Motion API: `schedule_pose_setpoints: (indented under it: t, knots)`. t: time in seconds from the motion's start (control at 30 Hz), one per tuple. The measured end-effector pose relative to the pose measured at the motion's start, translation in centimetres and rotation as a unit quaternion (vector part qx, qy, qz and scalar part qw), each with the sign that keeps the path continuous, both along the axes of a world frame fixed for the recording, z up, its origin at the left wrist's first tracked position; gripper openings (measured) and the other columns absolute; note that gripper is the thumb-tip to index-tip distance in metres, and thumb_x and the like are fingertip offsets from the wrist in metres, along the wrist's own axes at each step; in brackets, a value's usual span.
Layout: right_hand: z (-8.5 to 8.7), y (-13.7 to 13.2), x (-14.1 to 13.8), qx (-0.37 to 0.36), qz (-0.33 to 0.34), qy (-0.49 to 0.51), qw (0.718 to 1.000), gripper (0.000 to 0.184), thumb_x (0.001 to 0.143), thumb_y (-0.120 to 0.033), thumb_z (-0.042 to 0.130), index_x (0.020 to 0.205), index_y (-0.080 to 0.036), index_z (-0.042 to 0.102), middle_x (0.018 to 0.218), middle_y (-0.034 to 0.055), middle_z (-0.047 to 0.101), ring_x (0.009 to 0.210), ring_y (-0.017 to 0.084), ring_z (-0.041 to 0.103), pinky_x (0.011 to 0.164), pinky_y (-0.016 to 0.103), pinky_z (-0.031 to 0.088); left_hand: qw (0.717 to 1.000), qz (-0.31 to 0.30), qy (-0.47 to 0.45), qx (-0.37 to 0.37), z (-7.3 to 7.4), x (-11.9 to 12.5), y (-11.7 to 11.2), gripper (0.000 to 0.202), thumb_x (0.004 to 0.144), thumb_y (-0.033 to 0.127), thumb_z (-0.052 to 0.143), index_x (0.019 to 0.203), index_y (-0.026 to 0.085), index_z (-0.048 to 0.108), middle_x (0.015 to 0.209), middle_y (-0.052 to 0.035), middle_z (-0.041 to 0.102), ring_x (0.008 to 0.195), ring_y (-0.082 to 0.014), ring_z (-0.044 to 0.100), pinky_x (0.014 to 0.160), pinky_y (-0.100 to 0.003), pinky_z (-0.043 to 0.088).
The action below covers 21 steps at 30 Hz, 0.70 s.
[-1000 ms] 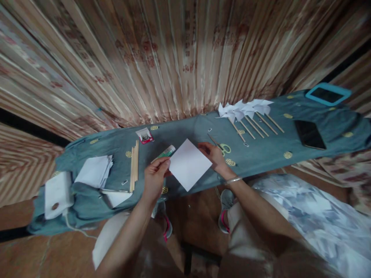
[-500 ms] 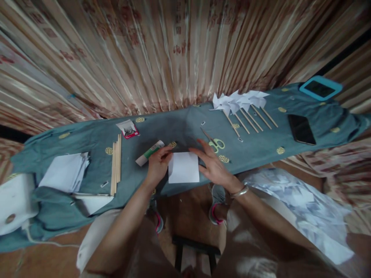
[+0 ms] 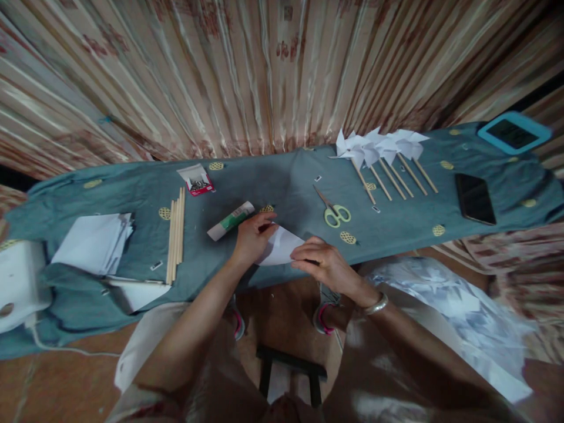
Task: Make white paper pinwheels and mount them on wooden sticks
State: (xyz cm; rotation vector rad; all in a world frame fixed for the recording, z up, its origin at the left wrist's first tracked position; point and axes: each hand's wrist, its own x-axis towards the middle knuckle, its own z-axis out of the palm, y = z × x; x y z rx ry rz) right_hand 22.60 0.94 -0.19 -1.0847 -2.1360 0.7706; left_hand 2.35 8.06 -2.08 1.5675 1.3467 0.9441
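Between my hands, near the front edge of the table, is a white sheet of paper [image 3: 280, 245], turned and curving up from the cloth. My left hand [image 3: 254, 236] pinches its left side. On the right, my right hand [image 3: 318, 258] has its fingers closed on the opposite corner. A glue stick [image 3: 231, 221] with a green band lies just beyond my left hand. Scissors [image 3: 333, 212] with light green handles rest past my right hand, blades pointing away.
Left on the cloth are wooden sticks [image 3: 175, 235], an open red box [image 3: 197, 180] of small metal pieces and a stack of white paper [image 3: 92, 244]. Paper pinwheels [image 3: 379, 147] on sticks, a phone [image 3: 475, 198] and a blue-framed device [image 3: 514, 132] lie right. A bag [image 3: 458, 317] hangs below.
The square sheet, flat before, is now turned and lifted into a curve. My right hand, spread beside it earlier, has closed on its corner. The view has shifted slightly.
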Motion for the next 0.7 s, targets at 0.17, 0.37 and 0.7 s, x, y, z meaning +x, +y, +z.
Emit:
schedule_pose_setpoints:
  t: [0.17,0.37,0.7]
  knots:
    - [-0.7,1.4,-0.9,-0.060,-0.078,0.021,0.995,0.017,0.092,-0.032,0.063,0.088,-0.022,0.077,0.084,0.0029,0.077,0.078,0.018,0.065,0.075,0.032,0.053,0.999,-0.023,0.039,-0.005,0.5,-0.3,0.1,0.024,0.082,0.020,0.063,0.104,0.017,0.072,0.096,-0.0059,0.077,0.088,-0.0205,0.072,0.086,-0.034,0.054]
    - [-0.6,2.6,-1.9,-0.058,-0.101,0.015,0.993,0.013,0.090,-0.030,0.066,0.089,-0.024,0.078,0.087,0.0024,0.077,0.081,0.018,0.067,0.077,0.032,0.052,0.997,-0.035,0.059,0.025,1.1,-1.2,0.0,0.027,0.090,0.023,0.052,0.109,0.016,0.070,0.114,-0.0085,0.074,0.103,-0.0215,0.069,0.095,-0.037,0.053]
    - [-0.2,3.7,-2.9,-0.034,-0.104,-0.038,0.993,0.012,0.090,-0.024,0.065,0.089,-0.021,0.076,0.089,0.0038,0.077,0.084,0.019,0.067,0.080,0.031,0.051,0.968,0.004,0.152,0.198,2.1,-3.4,-3.3,0.020,0.093,0.025,0.055,0.108,0.018,0.067,0.104,-0.0071,0.069,0.090,-0.0179,0.067,0.082,-0.032,0.057]
